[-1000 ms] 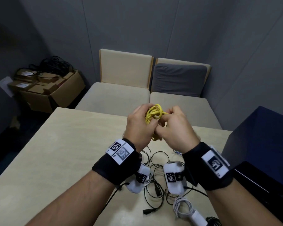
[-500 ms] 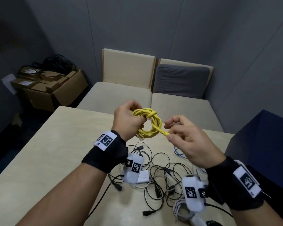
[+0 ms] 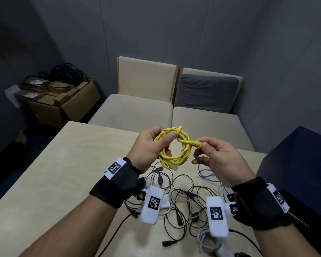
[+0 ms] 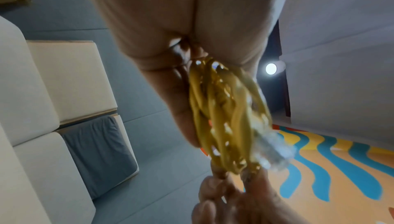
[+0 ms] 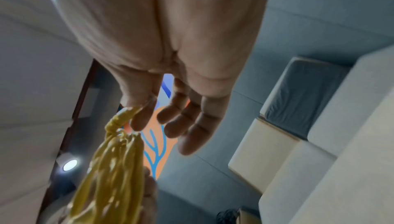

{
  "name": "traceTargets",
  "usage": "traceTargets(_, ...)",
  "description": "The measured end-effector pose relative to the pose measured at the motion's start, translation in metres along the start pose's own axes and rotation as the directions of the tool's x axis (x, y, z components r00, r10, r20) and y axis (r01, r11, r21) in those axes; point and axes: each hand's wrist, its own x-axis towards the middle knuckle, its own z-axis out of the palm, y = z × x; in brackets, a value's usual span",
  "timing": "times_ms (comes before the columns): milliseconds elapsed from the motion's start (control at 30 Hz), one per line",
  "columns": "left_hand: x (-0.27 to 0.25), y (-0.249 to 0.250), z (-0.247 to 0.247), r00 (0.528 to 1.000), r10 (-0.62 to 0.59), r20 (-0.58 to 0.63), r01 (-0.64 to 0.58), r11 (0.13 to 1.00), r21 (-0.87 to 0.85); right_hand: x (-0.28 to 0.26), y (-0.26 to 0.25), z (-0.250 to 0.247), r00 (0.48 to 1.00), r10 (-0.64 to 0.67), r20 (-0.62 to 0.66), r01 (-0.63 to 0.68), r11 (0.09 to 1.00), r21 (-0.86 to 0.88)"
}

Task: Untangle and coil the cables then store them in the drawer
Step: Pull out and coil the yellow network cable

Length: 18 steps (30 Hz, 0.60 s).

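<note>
Yellow network cable, wound into a tight round coil, is held in the air over the pale wooden table, between both hands and above the loose pile. Left hand grips the ring's upper-left arc, thumb pressed across the front strands, fingers curled behind. Right hand pinches the wrapped tail end between thumb and index. Its other fingers are loose and spread, holding nothing, and the right wrist view agrees. Progress, my read: this one cable is untangled and coiled, with the tail looped round the bundle at upper right. The locking wrap looks to be at the snug-up stage, and stowing is not done. Left to do: tangle of thin black cables, light blue cable and grey-white cable bundle, all lying on the table under the hands. Drawer: can't tell where it is. The dark blue cabinet at right is the likely spot, but no open drawer is clearly visible. Orientation: ring stands roughly upright, flat face toward the wearer, hole axis running away from them. The ring is near round, so it has no strong long axis. The tail stub runs horizontal, pointing right into the pinch. Clear plug hangs off the ring's bottom, pointing down at the table.
</note>
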Motion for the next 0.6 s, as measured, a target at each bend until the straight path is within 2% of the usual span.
traceTargets(167, 0.0, -0.002, 0.01, 1.0, 0.006, 0.028, -0.007, 1.0, 0.014, 0.001, 0.004, 0.002, 0.996, -0.002, -0.086, 0.014, 0.99, 0.141)
traceTargets(300, -0.001, -0.003, 0.009, 0.994, -0.047, 0.096, 0.047, 0.999, 0.003, -0.002, 0.002, 0.005, 0.989, 0.014, -0.147, 0.015, 0.981, 0.192)
traceTargets(433, -0.001, -0.002, 0.007, 0.99, -0.081, 0.115, 0.078, 0.996, 0.031, -0.003, -0.003, 0.011, 0.985, -0.041, -0.169, 0.056, 0.995, 0.082)
traceTargets(600, -0.001, -0.002, 0.009, 0.993, -0.083, 0.08, 0.081, 0.996, 0.021, -0.006, -0.005, 0.014, 0.989, -0.138, -0.061, 0.125, 0.976, -0.177)
